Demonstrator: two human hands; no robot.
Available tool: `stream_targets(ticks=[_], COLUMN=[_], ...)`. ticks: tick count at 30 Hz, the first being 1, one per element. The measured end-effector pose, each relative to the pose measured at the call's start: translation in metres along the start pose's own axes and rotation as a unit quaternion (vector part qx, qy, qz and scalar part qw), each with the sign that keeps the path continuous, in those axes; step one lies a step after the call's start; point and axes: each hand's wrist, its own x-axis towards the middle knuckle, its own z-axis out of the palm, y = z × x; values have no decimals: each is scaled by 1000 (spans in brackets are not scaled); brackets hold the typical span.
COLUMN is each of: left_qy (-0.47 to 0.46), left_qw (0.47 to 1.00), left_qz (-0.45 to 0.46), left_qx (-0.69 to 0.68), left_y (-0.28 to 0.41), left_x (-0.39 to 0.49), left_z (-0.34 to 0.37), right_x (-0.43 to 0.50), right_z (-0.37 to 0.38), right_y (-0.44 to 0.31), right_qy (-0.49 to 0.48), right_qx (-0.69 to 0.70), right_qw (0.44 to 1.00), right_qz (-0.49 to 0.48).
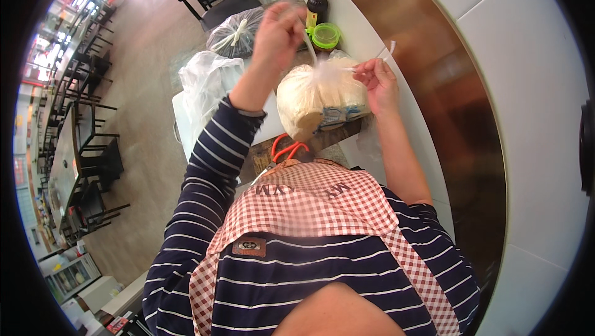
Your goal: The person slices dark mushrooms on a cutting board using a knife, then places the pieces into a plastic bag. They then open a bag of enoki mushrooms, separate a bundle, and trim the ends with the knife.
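Two bulging clear plastic bags of pale food [297, 99], or one bag drawn in at the middle, sit in front of me; the contents cannot be made out. Blue print [341, 114] shows on the lower right side. My left hand [281, 31], blurred, is raised above and left of it, pinching a white plastic strip [310, 48] that runs down to the gathered top. At the right, my right hand [381, 83] pinches another white strand at the same gather, its loose end sticking up past the fingers.
Orange-handled scissors [290, 148] lie near my apron. To the left are a white board [186, 117], a crumpled white plastic bag [204, 80] and a tied bag with dark contents [234, 34]. A yellow-capped sauce bottle [317, 4] and a green-lidded jar [325, 36] stand by the wall.
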Motion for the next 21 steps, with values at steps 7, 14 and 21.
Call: stream_targets(ticks=[7,14,21], left_qy=[171,65,-68], left_qw=[901,893,875], left_qz=[54,39,-231], left_qx=[396,444,421], left_y=[-5,-57,-39], left_x=[-28,-82,-42], left_z=[-41,-18,-11], right_x=[-2,-22,-61], right_z=[54,54,35], right_y=[-33,-29,-7], right_qy=[-63,-172,-217], right_qx=[-144,-109,-93], right_qw=[987,979,972], right_qz=[-27,-9,-9])
